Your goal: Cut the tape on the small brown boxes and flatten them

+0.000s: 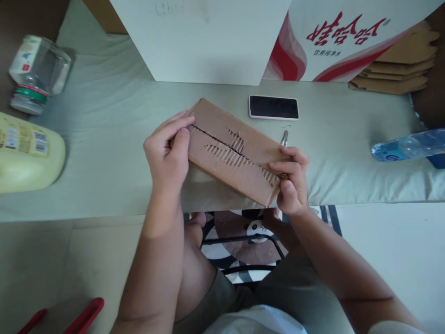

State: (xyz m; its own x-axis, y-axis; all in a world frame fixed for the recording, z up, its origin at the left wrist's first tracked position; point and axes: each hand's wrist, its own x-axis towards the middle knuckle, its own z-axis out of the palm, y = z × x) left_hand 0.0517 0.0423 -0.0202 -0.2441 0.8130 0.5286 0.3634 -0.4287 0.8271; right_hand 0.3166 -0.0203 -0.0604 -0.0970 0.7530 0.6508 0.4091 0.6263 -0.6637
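Between my two hands a flat brown cardboard box (pixel 215 118) is held at a slant, its right end nearer to me. A dark seam runs along its top face, and torn patches of paper show the ribbed layer beneath. My left hand (pixel 170 150) pinches the left end, thumb on top at the seam. My right hand (pixel 294 178) grips the right end, fingers curled around the corner by the seam. Just behind my right hand lies a small metal tool (pixel 284 138), partly hidden. A phone (pixel 274 107) with a dark screen rests beyond the box.
A white carton (pixel 208 51) and a red-and-white carton (pixel 323 60) stand at the back. Flattened cardboard (pixel 399 69) is stacked at right, near a plastic bottle (pixel 406 146). At left lie a clear jar (pixel 38 72) and a yellow jug (pixel 29 157) on the pale cloth (pixel 114 139).
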